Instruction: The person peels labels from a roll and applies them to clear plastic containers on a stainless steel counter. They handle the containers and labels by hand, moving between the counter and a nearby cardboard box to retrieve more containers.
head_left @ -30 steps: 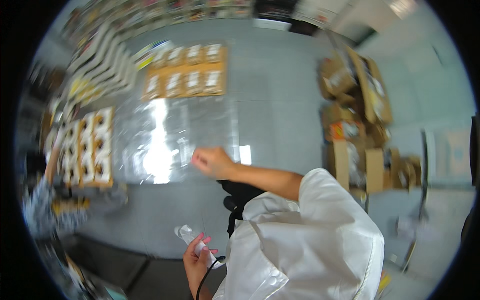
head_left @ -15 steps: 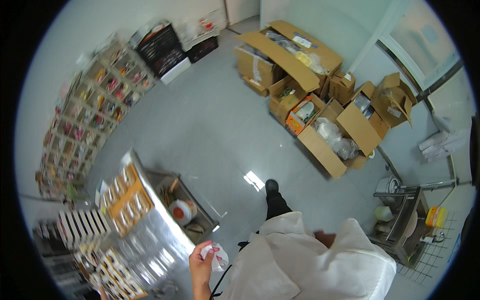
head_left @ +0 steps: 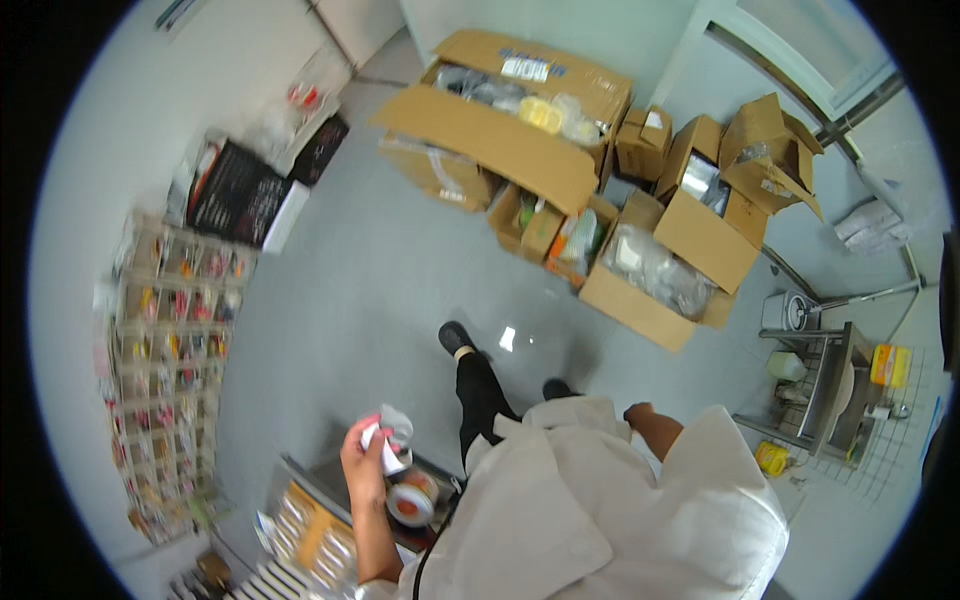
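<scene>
My left hand (head_left: 368, 450), raised at the lower left, is closed round a small white item (head_left: 394, 428). The item is thin, with a pale, rounded, partly see-through part; whether it is paper or plastic I cannot make out. Below that hand, a white tub (head_left: 411, 500) with a red spot stands beside the metal table. My right hand (head_left: 638, 411) hangs beside my white coat (head_left: 560, 490), away from any object. Its fingers are too small and shaded to read.
Open cardboard boxes (head_left: 640, 305) with plastic-wrapped goods stand along the far right wall. At the left is a many-celled rack (head_left: 170, 350) of colourful items, with a black crate (head_left: 240, 195) beyond it. An orange tray (head_left: 312, 535) of wrapped pieces lies lower left. A metal sink stand (head_left: 835, 385) is at right.
I have stepped and turned left, so the metal table has slid down toward the lower edge and the boxes look nearer. My left hand still holds the white item. My right forearm has come into view.
</scene>
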Demonstrator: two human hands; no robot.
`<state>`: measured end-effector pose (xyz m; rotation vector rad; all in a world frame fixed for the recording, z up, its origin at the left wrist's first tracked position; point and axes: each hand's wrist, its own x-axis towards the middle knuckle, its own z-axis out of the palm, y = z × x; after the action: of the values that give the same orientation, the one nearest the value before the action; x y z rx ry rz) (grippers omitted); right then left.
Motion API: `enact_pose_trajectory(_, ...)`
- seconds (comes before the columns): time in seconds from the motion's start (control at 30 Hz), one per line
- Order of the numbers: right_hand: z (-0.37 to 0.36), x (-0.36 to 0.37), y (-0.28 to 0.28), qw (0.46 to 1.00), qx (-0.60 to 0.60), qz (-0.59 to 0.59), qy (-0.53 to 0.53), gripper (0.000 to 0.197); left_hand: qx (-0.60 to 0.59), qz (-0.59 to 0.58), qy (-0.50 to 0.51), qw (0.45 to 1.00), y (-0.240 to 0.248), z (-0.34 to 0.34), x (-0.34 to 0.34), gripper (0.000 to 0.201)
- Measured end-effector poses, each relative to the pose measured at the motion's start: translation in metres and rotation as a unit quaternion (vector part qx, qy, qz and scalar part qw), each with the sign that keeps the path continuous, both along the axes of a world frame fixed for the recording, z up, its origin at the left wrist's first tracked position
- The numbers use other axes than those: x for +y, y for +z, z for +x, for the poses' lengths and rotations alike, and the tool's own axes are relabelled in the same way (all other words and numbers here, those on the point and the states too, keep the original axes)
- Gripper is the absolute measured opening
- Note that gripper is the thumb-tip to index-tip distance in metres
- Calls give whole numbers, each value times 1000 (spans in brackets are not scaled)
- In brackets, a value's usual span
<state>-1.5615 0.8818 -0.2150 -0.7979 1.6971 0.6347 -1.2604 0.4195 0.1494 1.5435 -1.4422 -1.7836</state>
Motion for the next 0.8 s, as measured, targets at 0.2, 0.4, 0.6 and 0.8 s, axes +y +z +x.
enact_pose_trajectory(0.2,-109,-194,-6,922,208,-233,-230,32,10,1,-40,999,-17,-76,-196,24)
enact_pose_trajectory(0.4,-81,-293,29,874,154,-147,-438,32,-1,22,-121,992,3,-177,-343,23)
enact_pose_trajectory(0.6,-59,-215,15,796,139,34,-589,34,-61,-22,-188,980,-40,-233,-411,18)
enact_pose_trajectory(0.8,-139,-145,15,794,161,30,-586,33,-292,-5,-156,944,-156,-159,-404,18)
